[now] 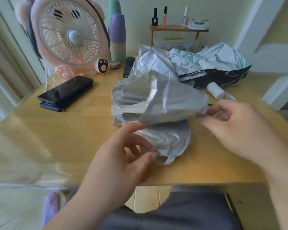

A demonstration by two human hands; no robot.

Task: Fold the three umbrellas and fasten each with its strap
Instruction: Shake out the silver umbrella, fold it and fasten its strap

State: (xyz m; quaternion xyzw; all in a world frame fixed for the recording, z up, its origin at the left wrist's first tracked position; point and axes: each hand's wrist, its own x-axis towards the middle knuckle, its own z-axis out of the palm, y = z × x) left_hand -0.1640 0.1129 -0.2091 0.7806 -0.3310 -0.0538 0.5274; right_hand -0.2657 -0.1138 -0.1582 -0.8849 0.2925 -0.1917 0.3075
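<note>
- Left hand (123, 160): fingers spread and relaxed, tips touching the near, crumpled end of the silver umbrella (156, 97).
- Right hand (231, 123) (blurred) pinches that canopy's right edge between its fingers.
- The silver umbrella lies mid-counter (56, 138), its canopy loose and bunched.
- Behind it, a floral umbrella (206, 60) sprawls to the right; a dark umbrella (129, 65) peeks out on the left.
- Farthest back stands a pink fan (70, 35).

Silver umbrella (156, 97) crumpled, floral umbrella (206, 62) loose behind it, dark umbrella (129, 65) beyond
</note>
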